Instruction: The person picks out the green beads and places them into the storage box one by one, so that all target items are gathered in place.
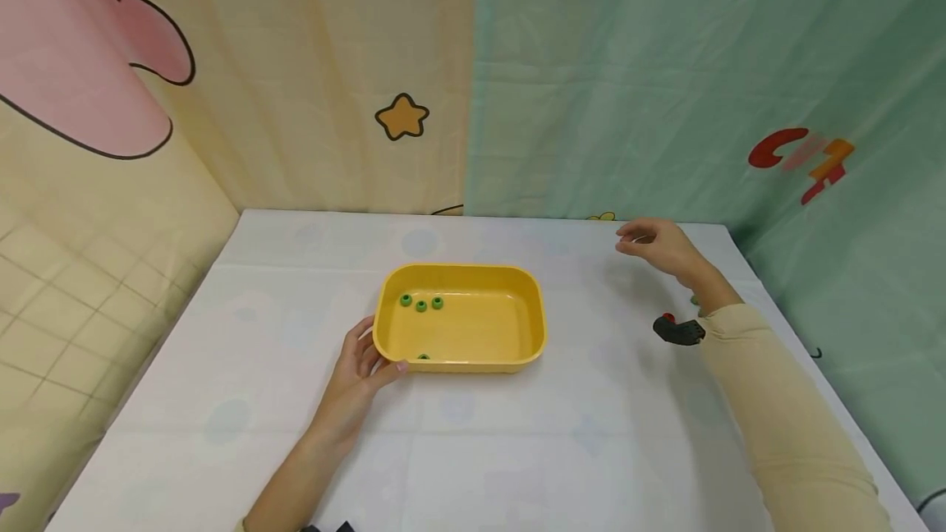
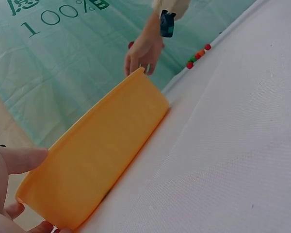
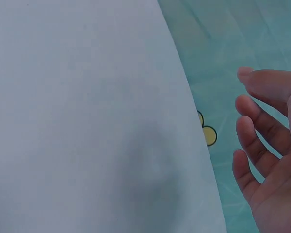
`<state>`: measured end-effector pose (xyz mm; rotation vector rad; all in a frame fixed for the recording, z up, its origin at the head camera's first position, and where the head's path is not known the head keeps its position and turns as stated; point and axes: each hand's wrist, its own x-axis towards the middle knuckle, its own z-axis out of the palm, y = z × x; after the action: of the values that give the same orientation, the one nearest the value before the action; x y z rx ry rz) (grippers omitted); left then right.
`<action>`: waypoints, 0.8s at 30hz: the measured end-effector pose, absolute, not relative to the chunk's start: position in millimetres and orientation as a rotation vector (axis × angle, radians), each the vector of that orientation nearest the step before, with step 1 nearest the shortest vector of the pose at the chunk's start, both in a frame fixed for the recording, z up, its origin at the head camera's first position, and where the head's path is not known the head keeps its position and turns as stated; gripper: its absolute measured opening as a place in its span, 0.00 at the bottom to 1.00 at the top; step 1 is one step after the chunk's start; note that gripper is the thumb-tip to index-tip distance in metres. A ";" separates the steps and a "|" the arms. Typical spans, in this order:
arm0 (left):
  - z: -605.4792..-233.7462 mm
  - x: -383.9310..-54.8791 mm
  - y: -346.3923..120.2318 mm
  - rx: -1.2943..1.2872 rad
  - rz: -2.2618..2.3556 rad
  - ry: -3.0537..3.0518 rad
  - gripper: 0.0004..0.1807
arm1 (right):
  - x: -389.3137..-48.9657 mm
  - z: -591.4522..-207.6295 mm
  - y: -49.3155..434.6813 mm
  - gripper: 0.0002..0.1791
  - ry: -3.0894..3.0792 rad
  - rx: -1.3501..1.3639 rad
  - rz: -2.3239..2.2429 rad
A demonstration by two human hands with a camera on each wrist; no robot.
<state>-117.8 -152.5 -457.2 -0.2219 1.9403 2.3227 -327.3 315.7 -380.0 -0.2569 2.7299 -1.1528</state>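
Observation:
A yellow tray [image 1: 473, 335] stands on the white-covered table. My left hand [image 1: 355, 384] holds its near left corner, thumb at the rim and fingers along the side. In the left wrist view the thumb lies against the upper edge of the tray [image 2: 97, 145] and other fingertips are low at the corner. Several small green beads [image 1: 421, 306] lie in the tray's left half, one of them by the near wall. My right hand [image 1: 661, 249] is raised over the far right of the table, fingers loosely bent. Nothing shows between its fingers in the right wrist view.
Several red, green and orange beads [image 2: 199, 56] lie farther right on the table, mostly hidden behind the right arm in the head view. A black wrist camera [image 1: 678, 330] is worn on the right wrist. Printed curtains [image 1: 628, 89] hang behind and beside the table.

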 end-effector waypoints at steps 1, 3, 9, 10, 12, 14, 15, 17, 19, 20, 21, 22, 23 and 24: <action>-456.7 -117.5 -152.9 -0.220 2.322 1.942 0.49 | -326.7 -381.0 319.3 0.26 2.742 -0.238 -1.155; -455.6 -116.9 -153.6 -0.218 2.322 1.945 0.49 | -325.7 -383.6 326.3 0.26 2.764 -0.212 -1.155; -453.1 -114.9 -152.6 -0.214 2.331 1.941 0.49 | -321.8 -387.0 348.2 0.27 2.794 -0.180 -1.145; -453.3 -114.7 -152.0 -0.217 2.334 1.941 0.49 | -321.1 -386.7 352.0 0.27 2.789 -0.179 -1.149; -453.4 -114.1 -151.0 -0.217 2.339 1.944 0.49 | -319.4 -386.3 360.0 0.27 2.771 -0.182 -1.152; -453.7 -113.4 -150.7 -0.221 2.339 1.956 0.49 | -317.8 -386.4 367.4 0.27 2.757 -0.182 -1.140; -453.9 -112.9 -151.0 -0.221 2.338 1.964 0.49 | -317.3 -386.5 371.2 0.28 2.751 -0.186 -1.135; -454.9 -113.1 -151.1 -0.222 2.333 1.970 0.49 | -315.5 -386.7 378.2 0.28 2.733 -0.182 -1.135; -455.2 -113.3 -151.4 -0.227 2.331 1.968 0.50 | -313.9 -386.5 384.1 0.29 2.723 -0.177 -1.128; -455.2 -113.4 -151.5 -0.232 2.330 1.966 0.50 | -313.4 -386.3 386.8 0.30 2.714 -0.174 -1.129; -455.4 -113.6 -151.8 -0.231 2.331 1.964 0.50 | -312.9 -386.2 389.4 0.30 2.708 -0.173 -1.127; -456.1 -114.2 -152.0 -0.234 2.331 1.960 0.49 | -312.2 -386.0 391.9 0.30 2.704 -0.168 -1.122; -456.1 -114.4 -152.0 -0.229 2.329 1.959 0.49 | -311.5 -385.5 394.2 0.30 2.699 -0.159 -1.122; -455.9 -114.6 -152.0 -0.232 2.328 1.957 0.49 | -310.9 -385.2 396.9 0.30 2.699 -0.154 -1.119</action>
<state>-114.6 -152.0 -455.9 -0.2318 1.9569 2.3283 -310.9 396.9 -385.2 -0.1543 2.6985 -1.1187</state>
